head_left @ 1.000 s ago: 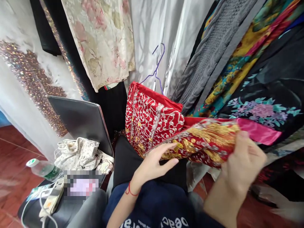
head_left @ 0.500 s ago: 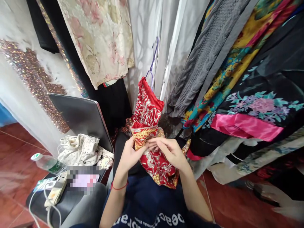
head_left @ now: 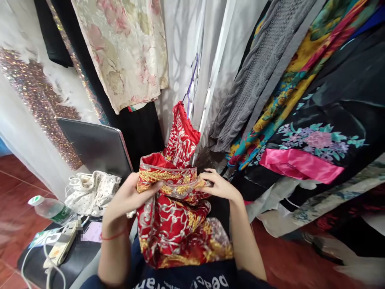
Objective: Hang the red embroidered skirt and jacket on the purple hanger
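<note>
A red garment with gold and silver embroidery point(head_left: 177, 224) lies bunched over my lap, its trimmed band held up in front of me. My left hand point(head_left: 129, 196) is closed on the left end of that band, thumb on the near side. At the band's right end, my right hand point(head_left: 218, 184) pinches the cloth between thumb and fingers. Beyond the band, another embroidered red piece point(head_left: 182, 136) hangs from a purple hanger point(head_left: 190, 86); whether it joins the cloth in my hands cannot be seen.
Left of me a black chair point(head_left: 96, 148) carries a dotted white cloth bag point(head_left: 93, 192), a plastic bottle point(head_left: 51, 208), a power strip point(head_left: 61, 245) with cables and a phone point(head_left: 92, 232). Hanging clothes, including a grey cable knit point(head_left: 255, 76) and a floral black garment point(head_left: 325, 136), crowd both sides.
My hands have moved apart, the left one leftward, and the band is now spread wide between them. More of the red garment lies gathered on my lap.
</note>
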Available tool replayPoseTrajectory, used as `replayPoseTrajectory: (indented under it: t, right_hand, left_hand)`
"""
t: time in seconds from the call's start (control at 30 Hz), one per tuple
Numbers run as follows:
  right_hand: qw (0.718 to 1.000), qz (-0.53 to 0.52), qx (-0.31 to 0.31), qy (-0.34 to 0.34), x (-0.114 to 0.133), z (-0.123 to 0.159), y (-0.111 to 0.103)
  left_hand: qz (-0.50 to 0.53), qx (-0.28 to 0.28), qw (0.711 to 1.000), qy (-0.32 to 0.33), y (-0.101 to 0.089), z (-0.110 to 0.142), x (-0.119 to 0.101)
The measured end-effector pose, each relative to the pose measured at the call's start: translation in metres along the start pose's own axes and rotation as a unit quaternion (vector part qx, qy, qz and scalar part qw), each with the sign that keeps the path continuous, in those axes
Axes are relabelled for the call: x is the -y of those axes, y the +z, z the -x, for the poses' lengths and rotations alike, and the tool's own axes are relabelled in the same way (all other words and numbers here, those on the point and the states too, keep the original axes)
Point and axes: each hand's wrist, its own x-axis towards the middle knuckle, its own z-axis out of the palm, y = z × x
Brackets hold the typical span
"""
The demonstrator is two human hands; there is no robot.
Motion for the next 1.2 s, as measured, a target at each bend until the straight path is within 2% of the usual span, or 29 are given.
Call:
replayPoseTrajectory:
  t: [0.03, 0.1, 0.17, 0.2, 0.27, 0.33, 0.4, 0.47, 0.53, 0.63, 0.7, 0.77, 0.83, 0.87, 0.97, 1.0, 1.03, 1.13, 1.2]
  right_hand:
    - [0.999, -0.013, -0.031, -0.002, 0.008, 0.003, -0.003]
    - [0.989, -0.044, -0.139, 0.005, 0.025, 0.012, -0.01]
    - [0.963, -0.058, -0.262, 0.013, 0.043, 0.023, -0.015]
    - [0.947, -0.053, -0.316, 0.01, 0.052, 0.03, -0.017]
    - [0.92, -0.03, -0.391, -0.001, 0.072, 0.043, -0.019]
    - [0.908, -0.01, -0.419, -0.018, 0.092, 0.053, -0.019]
    - [0.913, -0.017, -0.407, -0.034, 0.111, 0.059, -0.018]
    - [0.931, -0.05, -0.359, -0.05, 0.125, 0.06, -0.019]
    - [0.95, -0.095, -0.288, -0.074, 0.131, 0.057, -0.021]
    - [0.957, -0.158, -0.201, -0.135, 0.124, 0.042, -0.028]
    - [0.945, -0.179, -0.216, -0.167, 0.113, 0.026, -0.032]
    - [0.927, -0.178, -0.273, -0.185, 0.102, 0.005, -0.035]
    - [0.916, -0.177, -0.298, -0.204, 0.093, -0.019, -0.037]
    - [0.916, -0.184, -0.279, -0.22, 0.09, -0.03, -0.037]
    - [0.931, -0.225, -0.142, -0.249, 0.082, -0.056, -0.04]
    - [0.934, -0.239, -0.109, -0.242, 0.08, -0.061, -0.041]
    - [0.935, -0.251, -0.102, -0.227, 0.079, -0.064, -0.043]
    - [0.925, -0.283, -0.186, -0.173, 0.08, -0.068, -0.046]
    - [0.916, -0.292, -0.225, -0.157, 0.082, -0.069, -0.045]
  left_hand:
    - [-0.021, 0.043, 0.999, 0.016, -0.012, -0.007, -0.005]
    - [-0.064, 0.144, 0.987, 0.04, -0.033, -0.021, -0.014]
    - [-0.111, 0.235, 0.965, 0.043, -0.047, -0.033, -0.02]
    - [-0.143, 0.263, 0.954, 0.034, -0.05, -0.037, -0.022]
    - [-0.231, 0.274, 0.934, 0.011, -0.05, -0.044, -0.025]
    - [-0.339, 0.247, 0.908, 0.001, -0.044, -0.051, -0.028]
    - [-0.425, 0.21, 0.881, 0.016, -0.037, -0.061, -0.03]
    - [-0.457, 0.168, 0.872, 0.052, -0.033, -0.076, -0.034]
    - [-0.425, 0.145, 0.886, 0.113, -0.036, -0.091, -0.039]
    - [-0.311, 0.17, 0.906, 0.23, -0.048, -0.109, -0.052]
    - [-0.26, 0.183, 0.903, 0.288, -0.054, -0.113, -0.067]
    - [-0.233, 0.199, 0.896, 0.32, -0.052, -0.112, -0.083]
    - [-0.202, 0.239, 0.888, 0.336, -0.042, -0.11, -0.096]
    - [-0.181, 0.263, 0.884, 0.342, -0.036, -0.109, -0.101]
    - [-0.118, 0.308, 0.878, 0.347, -0.019, -0.111, -0.106]
    - [-0.099, 0.301, 0.883, 0.346, -0.016, -0.112, -0.104]
    - [-0.081, 0.28, 0.893, 0.344, -0.015, -0.113, -0.101]
    - [-0.036, 0.18, 0.932, 0.314, -0.018, -0.115, -0.087]
    - [-0.016, 0.14, 0.949, 0.28, -0.02, -0.114, -0.077]
